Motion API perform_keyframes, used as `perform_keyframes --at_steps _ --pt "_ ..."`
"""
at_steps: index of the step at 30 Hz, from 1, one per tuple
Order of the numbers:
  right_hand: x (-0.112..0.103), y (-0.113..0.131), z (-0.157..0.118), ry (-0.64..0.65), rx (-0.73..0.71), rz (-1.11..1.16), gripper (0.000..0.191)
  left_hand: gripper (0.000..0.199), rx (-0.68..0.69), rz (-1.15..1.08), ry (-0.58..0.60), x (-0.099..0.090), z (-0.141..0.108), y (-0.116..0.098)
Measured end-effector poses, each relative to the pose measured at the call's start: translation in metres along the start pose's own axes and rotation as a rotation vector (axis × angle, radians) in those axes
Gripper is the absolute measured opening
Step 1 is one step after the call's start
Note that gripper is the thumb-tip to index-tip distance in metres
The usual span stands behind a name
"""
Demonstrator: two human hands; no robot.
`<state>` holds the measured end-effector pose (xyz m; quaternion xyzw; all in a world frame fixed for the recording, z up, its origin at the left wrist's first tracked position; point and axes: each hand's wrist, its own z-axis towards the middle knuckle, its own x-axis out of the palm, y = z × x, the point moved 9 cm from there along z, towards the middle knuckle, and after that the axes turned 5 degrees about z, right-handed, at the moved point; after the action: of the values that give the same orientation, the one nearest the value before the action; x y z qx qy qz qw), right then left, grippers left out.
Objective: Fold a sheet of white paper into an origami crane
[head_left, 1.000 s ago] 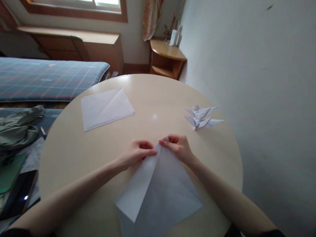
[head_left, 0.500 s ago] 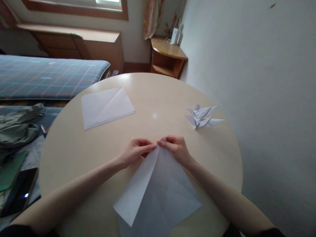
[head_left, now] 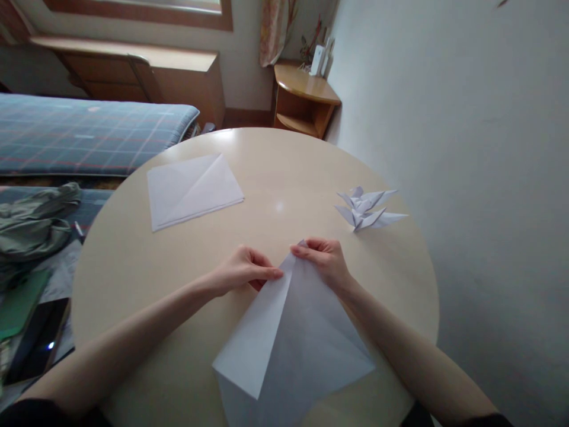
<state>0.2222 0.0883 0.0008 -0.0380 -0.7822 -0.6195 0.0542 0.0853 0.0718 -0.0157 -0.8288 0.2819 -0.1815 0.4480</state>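
A white sheet of paper (head_left: 311,338) hangs tilted between my hands over the near part of the table, its left side folded inward as a long flap. My right hand (head_left: 326,260) pinches the pointed top corner between thumb and fingers. A little lower, my left hand (head_left: 249,270) grips the upper left folded edge, thumb on top. Several fingertips are hidden behind the paper. Beyond my right hand stand two folded paper cranes (head_left: 367,210), close together.
A stack of white paper (head_left: 191,196) with a diagonal crease lies at the back left of the round table (head_left: 284,160). A wall (head_left: 489,178) borders the right side. To the left are a plaid mattress (head_left: 89,136), a crumpled cloth (head_left: 40,228) and a dark phone (head_left: 38,338).
My left hand has slid down the folded edge, away from the tip. My right hand and the paper have shifted slightly right, and the folded flap now looks wider.
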Motion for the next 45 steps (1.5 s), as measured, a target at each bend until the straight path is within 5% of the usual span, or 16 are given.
perform_keyframes --at_steps 8,15,25,45 --pt "-0.002 0.007 -0.002 0.023 0.073 0.046 0.033 0.027 0.033 0.094 0.215 0.009 -0.004 -0.004" --pt "0.003 0.001 -0.001 0.084 0.106 0.031 0.037 0.029 0.246 0.273 0.308 0.02 -0.008 -0.019" --pt "0.002 0.001 0.001 0.089 0.099 0.007 0.039 0.029 0.339 0.298 0.299 0.017 -0.008 -0.024" --pt "0.006 0.007 0.001 0.185 0.012 -0.174 0.038 0.035 0.255 0.349 0.255 0.019 -0.004 -0.014"
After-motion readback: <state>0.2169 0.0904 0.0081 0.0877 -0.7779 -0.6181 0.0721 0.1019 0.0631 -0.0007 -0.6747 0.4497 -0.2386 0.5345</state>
